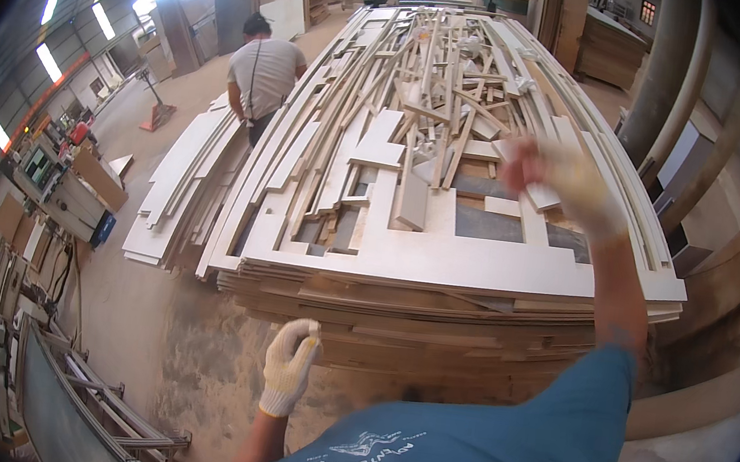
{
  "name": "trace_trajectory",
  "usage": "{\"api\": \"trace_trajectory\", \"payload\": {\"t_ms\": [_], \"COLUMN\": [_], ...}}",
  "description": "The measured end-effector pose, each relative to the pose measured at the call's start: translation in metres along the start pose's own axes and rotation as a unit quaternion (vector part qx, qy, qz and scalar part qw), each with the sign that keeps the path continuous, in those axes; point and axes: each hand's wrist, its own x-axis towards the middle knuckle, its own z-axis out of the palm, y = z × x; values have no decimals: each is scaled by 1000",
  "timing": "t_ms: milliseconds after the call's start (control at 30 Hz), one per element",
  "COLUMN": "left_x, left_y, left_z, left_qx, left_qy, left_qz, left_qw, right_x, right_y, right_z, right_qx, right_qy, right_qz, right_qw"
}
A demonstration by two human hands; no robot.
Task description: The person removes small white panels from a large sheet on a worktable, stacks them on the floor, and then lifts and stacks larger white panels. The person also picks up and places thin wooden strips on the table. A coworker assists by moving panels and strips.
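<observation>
My left hand (289, 366), in a white knitted glove, is raised in front of the near edge of a large stack of boards (440, 257). Its fingers curl inward, and nothing shows in them. Stretched out over the right side of the stack, my right hand (567, 180) is gloved too and smeared by motion. Beneath it lies a short white board piece (542, 197); whether the hand touches it I cannot tell. White panels with cut-out openings top the stack, and loose wood strips (449, 94) are heaped over its middle.
Left of the stack, another person (265, 68) in a light shirt stands by a lower pile of white boards (179, 182). A machine (65, 187) and a metal-framed table (76, 407) stand at the left. Thick pipes (666, 73) rise along the right.
</observation>
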Motion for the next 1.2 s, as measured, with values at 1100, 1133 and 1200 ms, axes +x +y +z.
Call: {"api": "trace_trajectory", "payload": {"t_ms": [1100, 1133, 1200], "left_x": [-403, -440, -497], "left_y": [-209, -216, -220], "left_z": [-339, -357, -384], "left_qx": [-101, 9, -57], "left_qy": [365, 426, 533], "left_qz": [-314, -379, -386], "left_qw": [871, 821, 750], "right_x": [7, 7, 11], "right_y": [184, 195, 221], "right_z": [794, 830, 879], "right_qx": [-72, -67, -218], "right_qy": [-456, -522, -585], "right_qz": [26, 26, -141], "right_qw": [887, 850, 768]}}
